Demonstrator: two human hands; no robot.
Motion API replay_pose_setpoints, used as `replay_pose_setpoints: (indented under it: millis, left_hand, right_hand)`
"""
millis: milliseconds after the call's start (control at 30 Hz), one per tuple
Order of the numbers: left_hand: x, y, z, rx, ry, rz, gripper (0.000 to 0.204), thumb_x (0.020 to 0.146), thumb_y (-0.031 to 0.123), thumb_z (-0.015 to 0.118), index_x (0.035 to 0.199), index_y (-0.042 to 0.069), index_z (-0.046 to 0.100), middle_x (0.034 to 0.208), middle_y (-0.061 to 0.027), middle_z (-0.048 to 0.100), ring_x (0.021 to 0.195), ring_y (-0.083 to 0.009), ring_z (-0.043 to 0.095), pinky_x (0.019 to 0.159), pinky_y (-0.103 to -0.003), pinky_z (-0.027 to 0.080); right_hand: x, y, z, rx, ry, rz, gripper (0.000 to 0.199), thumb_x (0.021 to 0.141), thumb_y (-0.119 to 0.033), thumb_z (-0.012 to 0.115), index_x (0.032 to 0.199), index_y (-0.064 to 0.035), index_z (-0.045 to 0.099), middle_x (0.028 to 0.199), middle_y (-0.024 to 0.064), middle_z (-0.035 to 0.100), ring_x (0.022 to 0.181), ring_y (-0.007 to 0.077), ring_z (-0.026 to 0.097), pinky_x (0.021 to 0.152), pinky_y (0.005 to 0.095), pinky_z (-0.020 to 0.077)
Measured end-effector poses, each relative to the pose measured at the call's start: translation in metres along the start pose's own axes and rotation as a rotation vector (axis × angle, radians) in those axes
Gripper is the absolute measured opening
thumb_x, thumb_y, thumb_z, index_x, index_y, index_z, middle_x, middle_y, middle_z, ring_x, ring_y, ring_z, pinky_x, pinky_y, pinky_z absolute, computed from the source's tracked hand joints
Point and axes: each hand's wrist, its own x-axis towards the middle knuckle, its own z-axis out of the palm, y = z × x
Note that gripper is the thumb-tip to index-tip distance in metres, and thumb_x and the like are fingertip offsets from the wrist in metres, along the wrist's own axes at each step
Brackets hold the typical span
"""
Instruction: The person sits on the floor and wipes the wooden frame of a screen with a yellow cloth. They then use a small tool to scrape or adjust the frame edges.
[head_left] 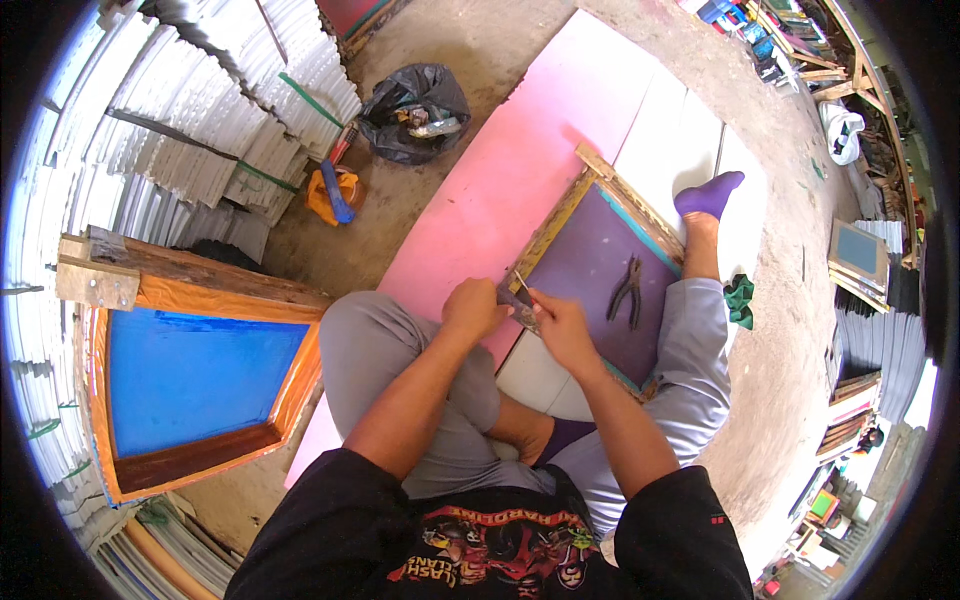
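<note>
I sit on the floor with a wooden screen frame (556, 222) holding purple mesh (600, 262) in front of my knees. My left hand (473, 308) is closed at the frame's near corner, gripping a small dark piece there. My right hand (557, 322) pinches a thin pointed tool (521, 284) against that same corner, close to the left hand. A pair of dark pliers (628, 290) lies on the purple mesh, just right of my right hand.
A pink board (520, 160) and white boards (680, 140) lie under the frame. A second frame with blue mesh (190, 375) leans at the left. Stacked white sheets (200, 110), a black bag (415, 110), a green cloth (740, 300) and more frames (858, 255) surround me.
</note>
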Motion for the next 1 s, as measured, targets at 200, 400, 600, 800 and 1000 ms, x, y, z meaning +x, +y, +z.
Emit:
replay_pose_setpoints:
  millis: [200,400,600,800,1000]
  left_hand:
    - [0.002,-0.007,0.007,-0.033,0.006,0.009,0.041,0.084,0.037,0.085,0.1,0.0,0.079,0.094,-0.026,0.075,0.092,-0.043,0.074,0.082,-0.053,0.058]
    - [0.001,-0.009,0.004,-0.058,0.004,0.034,0.039,0.083,0.037,0.085,0.1,0.002,0.08,0.091,-0.0248,0.075,0.09,-0.0432,0.074,0.082,-0.053,0.058]
    - [0.009,-0.022,0.014,-0.015,0.015,0.051,0.04,0.082,0.037,0.086,0.1,0.002,0.08,0.091,-0.0247,0.075,0.09,-0.0421,0.074,0.081,-0.052,0.058]
    - [0.009,-0.016,0.013,-0.056,-0.008,0.037,0.039,0.081,0.035,0.088,0.097,0.001,0.079,0.093,-0.0234,0.076,0.092,-0.0402,0.075,0.081,-0.05,0.059]
    - [0.015,-0.024,0.012,-0.049,-0.019,0.071,0.039,0.081,0.035,0.088,0.096,0.001,0.08,0.091,-0.0231,0.076,0.089,-0.04,0.075,0.08,-0.05,0.058]
  right_hand:
    - [-0.005,0.016,0.017,0.306,0.023,0.029,0.044,0.107,-0.017,0.06,0.147,-0.0007,0.059,0.079,0.0029,0.068,0.063,0.0138,0.059,0.059,0.0335,0.0507]
    - [-0.007,0.034,0.024,-0.094,0.181,-0.305,0.042,0.108,-0.018,0.059,0.147,-0.0018,0.06,0.077,0.0011,0.065,0.065,0.0099,0.058,0.06,0.0284,0.0491]
    - [-0.005,0.022,0.013,0.302,0.004,-0.041,0.041,0.108,-0.018,0.06,0.145,-0.0031,0.062,0.079,0.0027,0.067,0.067,0.0109,0.059,0.062,0.0306,0.0487]
    - [0.005,0.037,0.011,0.518,-0.074,0.069,0.039,0.108,-0.02,0.06,0.145,-0.0079,0.064,0.073,0.0018,0.062,0.062,0.0111,0.055,0.058,0.03,0.0479]
    - [0.005,0.025,0.01,0.472,0.036,-0.049,0.039,0.109,-0.023,0.058,0.147,-0.0153,0.064,0.071,0.0002,0.059,0.047,0.0071,0.044,0.042,0.0246,0.0347]
